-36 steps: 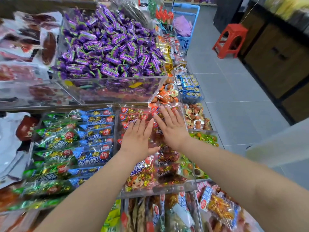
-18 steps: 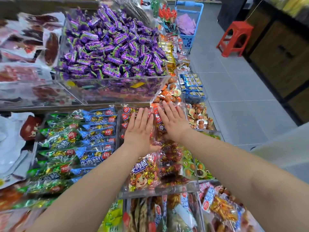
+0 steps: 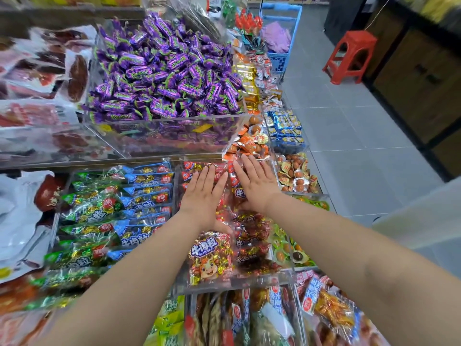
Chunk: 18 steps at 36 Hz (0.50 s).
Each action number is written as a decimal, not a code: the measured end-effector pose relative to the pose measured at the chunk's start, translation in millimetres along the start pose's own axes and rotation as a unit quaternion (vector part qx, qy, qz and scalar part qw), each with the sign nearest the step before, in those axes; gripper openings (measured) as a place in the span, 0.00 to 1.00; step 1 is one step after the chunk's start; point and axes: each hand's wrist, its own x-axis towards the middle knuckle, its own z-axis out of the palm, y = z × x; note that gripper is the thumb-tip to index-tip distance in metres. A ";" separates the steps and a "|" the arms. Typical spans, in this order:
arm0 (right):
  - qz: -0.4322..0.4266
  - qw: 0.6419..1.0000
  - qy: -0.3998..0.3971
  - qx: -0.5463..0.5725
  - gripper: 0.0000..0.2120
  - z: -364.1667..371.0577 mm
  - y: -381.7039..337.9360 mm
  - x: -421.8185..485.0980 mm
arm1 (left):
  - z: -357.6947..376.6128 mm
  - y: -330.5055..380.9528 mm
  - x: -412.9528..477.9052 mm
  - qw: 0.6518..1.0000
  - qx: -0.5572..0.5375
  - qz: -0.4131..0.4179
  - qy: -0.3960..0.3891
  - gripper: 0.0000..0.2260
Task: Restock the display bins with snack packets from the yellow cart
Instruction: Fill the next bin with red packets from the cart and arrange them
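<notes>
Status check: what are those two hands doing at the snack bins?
Left hand open, flat on red snack packets. Right hand open, flat beside it, same clear bin. No obstruction seen.

top of red-packet bin: open | behind: purple-candy bin wall — blocks | right: aisle floor free

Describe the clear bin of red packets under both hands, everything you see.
The bin is a clear plastic box, full to the rim with glossy red and gold beef-cube packets; the front one lies face up, showing a cartoon figure. It sits on the lower tier, below the purple candies, right of the blue and green packets. The left hand and right hand lie flat, fingers straight, on the packets at its far end.
</notes>
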 end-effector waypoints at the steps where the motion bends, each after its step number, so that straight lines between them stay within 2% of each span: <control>1: -0.006 1.000 0.004 0.015 0.53 -1.8 -0.1 -2.7 | -1.6 0.9 -2.8 1.000 0.000 0.000 0.003 0.63; 4: -0.015 0.994 0.044 0.102 0.47 -10.9 0.7 -17.2 | -6.6 6.9 -15.0 0.999 -0.017 -0.003 0.029 0.61; 6: -0.009 0.983 0.094 0.160 0.39 -16.8 1.4 -33.7 | -9.6 15.6 -29.9 0.996 -0.057 0.002 0.073 0.55; 8: 0.014 0.962 0.144 0.232 0.27 -19.3 0.7 -55.9 | -10.6 27.9 -50.3 0.981 -0.129 0.003 0.144 0.43; 11: 0.080 0.910 0.155 0.377 0.13 -16.3 -3.3 -92.8 | -2.1 51.2 -79.0 0.925 -0.268 -0.006 0.269 0.18; 12: 0.106 0.889 0.141 0.423 0.11 -13.8 -5.8 -106.1 | 0.7 59.5 -88.4 0.908 -0.336 -0.015 0.250 0.12; 14: 0.163 0.845 0.116 0.496 0.09 -4.2 -11.3 -133.7 | 8.3 77.1 -105.0 0.867 -0.475 -0.042 0.145 0.03; 18: 0.278 0.751 0.108 0.590 0.06 29.0 -31.4 -200.7 | 32.9 108.4 -131.9 0.790 -0.610 -0.057 -0.004 0.06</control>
